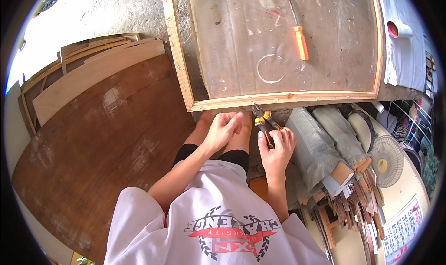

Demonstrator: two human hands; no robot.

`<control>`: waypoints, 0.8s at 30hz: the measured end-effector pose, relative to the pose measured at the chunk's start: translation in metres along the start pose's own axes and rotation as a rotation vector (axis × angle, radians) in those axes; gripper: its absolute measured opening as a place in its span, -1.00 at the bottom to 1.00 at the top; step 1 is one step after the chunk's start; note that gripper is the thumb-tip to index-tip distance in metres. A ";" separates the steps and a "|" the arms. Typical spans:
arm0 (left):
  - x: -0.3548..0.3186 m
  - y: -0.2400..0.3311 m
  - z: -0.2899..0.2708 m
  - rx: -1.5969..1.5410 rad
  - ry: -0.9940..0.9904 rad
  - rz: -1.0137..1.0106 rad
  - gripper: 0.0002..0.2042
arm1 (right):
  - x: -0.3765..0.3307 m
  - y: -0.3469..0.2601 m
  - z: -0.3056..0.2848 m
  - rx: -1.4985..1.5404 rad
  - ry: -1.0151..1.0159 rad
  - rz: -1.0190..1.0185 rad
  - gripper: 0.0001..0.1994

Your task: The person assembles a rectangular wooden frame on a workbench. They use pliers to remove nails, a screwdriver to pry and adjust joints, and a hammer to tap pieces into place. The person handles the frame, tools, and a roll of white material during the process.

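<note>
My right hand [278,149] grips a pair of pliers [261,118] with yellow and black handles. The handles are spread apart, and the dark jaws point up at the near rail of a wooden frame [288,97], close to its edge. Just left of the pliers, my left hand [225,129] is closed, thumb against curled fingers. Whatever it may hold is hidden. The frame lies on a worn brown tabletop [241,46], its left side reaching past the table's edge. An orange-handled screwdriver [300,43] rests on the tabletop inside the frame.
A large brown wooden panel [102,149] leans at my left, with more boards and frames [100,58] behind it. On my right stand wrapped grey bundles [316,144], a pile of wood scraps [360,204] and a round fan [386,161]. White cloth [405,51] hangs beyond the table.
</note>
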State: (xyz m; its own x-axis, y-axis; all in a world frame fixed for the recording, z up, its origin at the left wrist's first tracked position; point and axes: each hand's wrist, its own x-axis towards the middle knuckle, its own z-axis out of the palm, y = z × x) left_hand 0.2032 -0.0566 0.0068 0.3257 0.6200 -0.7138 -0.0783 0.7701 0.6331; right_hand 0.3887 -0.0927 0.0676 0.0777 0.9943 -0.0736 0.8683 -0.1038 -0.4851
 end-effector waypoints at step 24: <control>-0.025 0.006 -0.025 -0.344 -0.089 -0.166 -0.46 | -0.002 -0.009 -0.009 0.175 -0.194 -0.317 -0.74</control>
State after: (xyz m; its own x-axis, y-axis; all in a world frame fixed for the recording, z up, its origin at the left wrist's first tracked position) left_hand 0.1713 -0.0638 0.0210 0.4401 0.4788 -0.7597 -0.3239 0.8737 0.3630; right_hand 0.3854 -0.0936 0.0801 -0.2887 0.9560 -0.0516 0.7366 0.1873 -0.6499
